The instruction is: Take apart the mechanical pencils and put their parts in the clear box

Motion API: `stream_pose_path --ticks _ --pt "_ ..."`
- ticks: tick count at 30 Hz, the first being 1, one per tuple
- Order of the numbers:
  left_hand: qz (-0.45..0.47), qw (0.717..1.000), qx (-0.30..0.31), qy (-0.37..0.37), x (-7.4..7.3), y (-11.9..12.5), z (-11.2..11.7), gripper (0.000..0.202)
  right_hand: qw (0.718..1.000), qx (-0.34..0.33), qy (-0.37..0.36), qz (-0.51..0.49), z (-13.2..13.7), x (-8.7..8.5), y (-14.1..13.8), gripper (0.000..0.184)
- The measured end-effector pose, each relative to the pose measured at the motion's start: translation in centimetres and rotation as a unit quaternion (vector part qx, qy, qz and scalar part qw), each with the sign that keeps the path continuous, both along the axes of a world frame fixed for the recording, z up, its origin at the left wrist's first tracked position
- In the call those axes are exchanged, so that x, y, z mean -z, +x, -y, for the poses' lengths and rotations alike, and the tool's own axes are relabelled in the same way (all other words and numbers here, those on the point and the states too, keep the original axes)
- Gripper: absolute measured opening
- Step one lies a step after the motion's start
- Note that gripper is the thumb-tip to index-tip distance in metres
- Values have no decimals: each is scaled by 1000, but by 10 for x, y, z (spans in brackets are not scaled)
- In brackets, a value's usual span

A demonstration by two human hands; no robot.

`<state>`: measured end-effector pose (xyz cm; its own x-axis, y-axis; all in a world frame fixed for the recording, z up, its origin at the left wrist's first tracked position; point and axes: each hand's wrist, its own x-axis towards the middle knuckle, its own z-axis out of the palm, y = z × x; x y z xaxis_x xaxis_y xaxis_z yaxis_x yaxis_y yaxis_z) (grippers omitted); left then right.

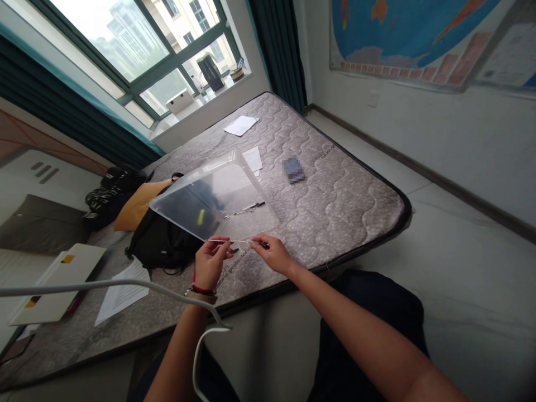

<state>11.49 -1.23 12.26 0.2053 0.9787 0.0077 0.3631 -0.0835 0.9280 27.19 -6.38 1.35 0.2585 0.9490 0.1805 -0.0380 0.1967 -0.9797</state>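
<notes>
My left hand (213, 261) and my right hand (273, 252) are close together above the near edge of the mattress (343, 206). Fingers on both sides pinch a thin white strip (239, 241), stretched between them; whether it is a stick or a cord I cannot tell. A small dark tip shows by the left fingers and another dark bit by the right ones. Just beyond the hands, a clear plastic box or lid (221, 159) lies tilted, partly over the black bag. On it rest a slim metal-and-black tool (247, 210), like a drawing compass, and a yellow-green piece (201, 216).
A black backpack (161, 240), a tan pouch (142, 204) and dark clothing (111, 192) lie to the left. Papers (242, 125) and a blurred dark-blue item (294, 170) sit farther back. A pale cable (125, 283) crosses in front of my left forearm.
</notes>
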Motion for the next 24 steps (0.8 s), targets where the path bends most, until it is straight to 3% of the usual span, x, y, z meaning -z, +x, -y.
stream_pose_path --ticks 9,15,20,24 --pt "-105 992 66 17 4 15 10 34 999 -20 29 -2 7 -11 4 23" --pt "-99 988 115 14 -2 16 7 49 998 -11 23 -49 4 -9 5 26" --pt "-148 976 160 -15 13 25 -32 34 993 7 19 -116 0 -6 5 26" --pt "-282 945 146 83 33 60 -78 26 987 47 19 -155 -4 -1 6 26"
